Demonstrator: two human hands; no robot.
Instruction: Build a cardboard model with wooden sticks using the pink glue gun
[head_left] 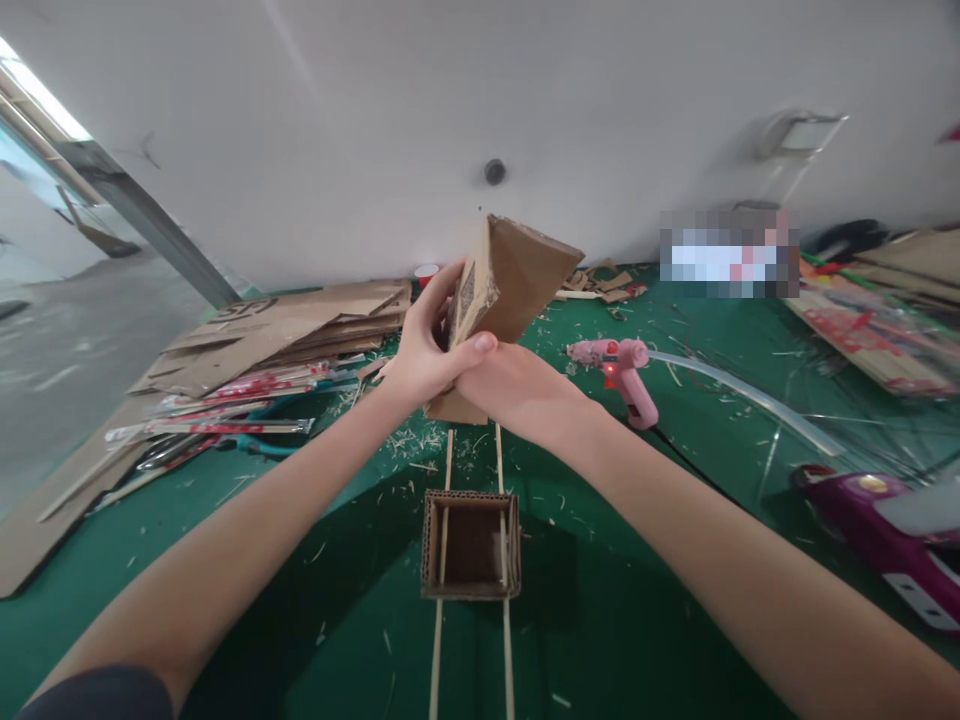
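A folded cardboard piece (525, 275), roughly box-shaped with a slanted flap and torn edges, is held up in front of me. My left hand (427, 350) grips its left side, with the thumb across the lower front. Against its lower part is my right hand (491, 380), wrist crossing under the left thumb; its fingers are mostly hidden. Below stands a small open cardboard box (471, 495) with double walls. Two thin wooden sticks (436, 650) run lengthwise through it and on toward the cardboard piece, where their far ends are hidden.
A pink glue gun (611, 365) with a glue stick and lit red light lies right. Beyond its cord is a purple tool (885, 530). Flat cardboard sheets (292, 320), packaged sticks (225, 400) and teal-handled pliers (266, 447) lie left. Shavings litter the green table (360, 620).
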